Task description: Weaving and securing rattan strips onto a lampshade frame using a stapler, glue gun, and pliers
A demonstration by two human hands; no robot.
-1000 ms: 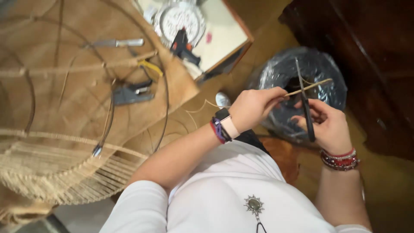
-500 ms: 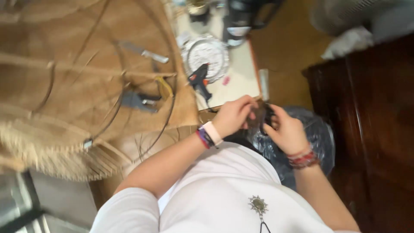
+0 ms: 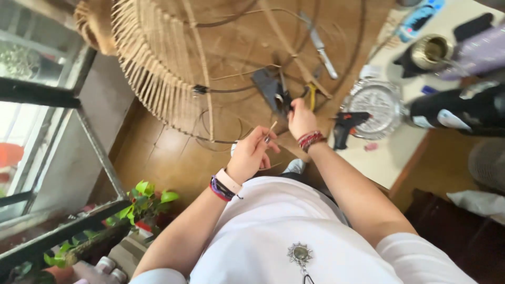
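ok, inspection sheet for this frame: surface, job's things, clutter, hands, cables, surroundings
Surface: wooden floor, plus a pale low table at the right.
Job's things: thin cane strip pinched in the left hand; dark pliers-like tools under the right hand; half-woven rattan frame on the floor.
Clutter: knife, glass ashtray, black glue gun, brass cup, dark bottle.
Hands: left closed on the strip; right reaching at the tools, grip cannot be told.
Cables: nothing seen; only wire hoops of the frame.
Surroundings: window bars, green potted plant, dark wooden furniture.
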